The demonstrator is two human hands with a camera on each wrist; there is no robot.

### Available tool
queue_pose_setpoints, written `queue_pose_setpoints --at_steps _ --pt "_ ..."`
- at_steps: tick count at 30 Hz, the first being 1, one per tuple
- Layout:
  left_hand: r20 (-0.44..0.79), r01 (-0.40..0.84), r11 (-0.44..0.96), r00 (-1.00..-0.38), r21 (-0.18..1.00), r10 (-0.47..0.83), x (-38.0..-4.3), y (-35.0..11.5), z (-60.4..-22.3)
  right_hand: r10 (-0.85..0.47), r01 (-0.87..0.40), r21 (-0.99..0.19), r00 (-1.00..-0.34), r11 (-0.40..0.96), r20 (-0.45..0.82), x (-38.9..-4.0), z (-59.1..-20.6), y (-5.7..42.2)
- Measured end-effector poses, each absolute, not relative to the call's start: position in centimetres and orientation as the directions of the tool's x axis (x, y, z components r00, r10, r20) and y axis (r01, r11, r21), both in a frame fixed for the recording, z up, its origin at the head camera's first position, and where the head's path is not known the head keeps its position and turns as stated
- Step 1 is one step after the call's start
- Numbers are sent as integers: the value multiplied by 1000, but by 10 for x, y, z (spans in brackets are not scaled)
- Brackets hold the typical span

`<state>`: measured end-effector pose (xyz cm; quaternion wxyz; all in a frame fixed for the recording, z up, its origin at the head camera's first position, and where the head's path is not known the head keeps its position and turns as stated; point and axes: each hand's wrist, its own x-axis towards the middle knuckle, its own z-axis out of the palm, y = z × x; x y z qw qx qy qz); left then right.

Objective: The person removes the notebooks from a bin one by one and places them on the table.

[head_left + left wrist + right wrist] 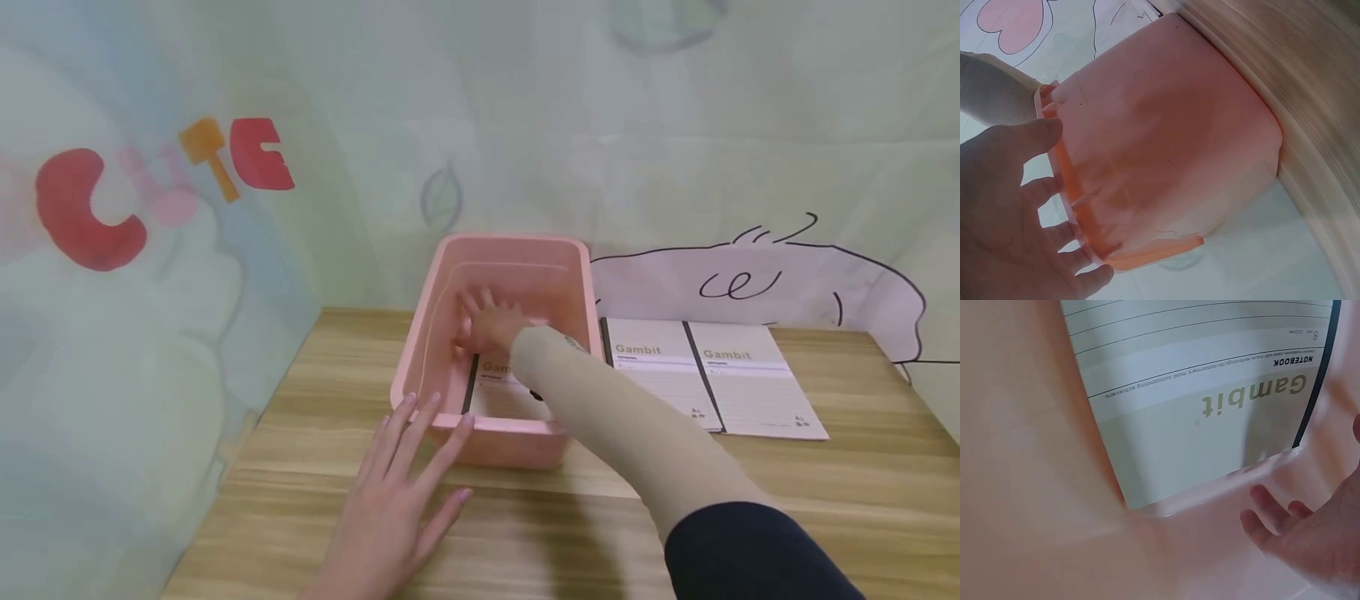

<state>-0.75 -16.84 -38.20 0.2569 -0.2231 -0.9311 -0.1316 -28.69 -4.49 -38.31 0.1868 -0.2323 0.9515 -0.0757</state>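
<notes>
A pink plastic bin [510, 427] stands on the wooden table, its opening facing up. My left hand [401, 487] rests its spread fingertips on the bin's near rim; in the left wrist view the fingers lie along that rim beside the outer wall [1172, 119]. Inside the bin, a white Gambit notebook [1191, 406] with a dark spine lies flat on the bottom. My right hand [491, 323] reaches in over it, fingers spread toward the far left inner wall. The right wrist view has this hand [1310, 534] near the notebook's top edge, holding nothing. The right forearm hides part of the notebook.
Two more Gambit notebooks, a left one [652, 371] and a right one [750, 379], lie side by side on the table [300, 450] to the right of the bin. A printed curtain [360, 150] hangs behind and along the left side.
</notes>
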Motion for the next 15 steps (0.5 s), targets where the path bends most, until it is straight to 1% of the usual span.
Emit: queue_pose_setpoints --at_steps 4,7,9,12,15 --pt "550 490 862 -759 129 349 -7 -166 -384 -459 -371 -283 -803 885 -380 -291 -391 -44" --pt "545 488 863 -763 132 348 -7 -165 -384 -462 -334 -350 -793 875 -397 -290 -390 -40" --pt "539 486 863 -768 137 347 -7 -164 -383 -466 -331 -367 -796 869 -387 -285 -385 -37" --pt "534 483 865 -772 138 345 -8 -164 -382 -485 -375 -336 -798 864 -358 -279 -376 -36" --pt "534 473 872 -773 127 342 -7 -165 -383 -516 -457 -246 -796 855 -316 -275 -374 -42"
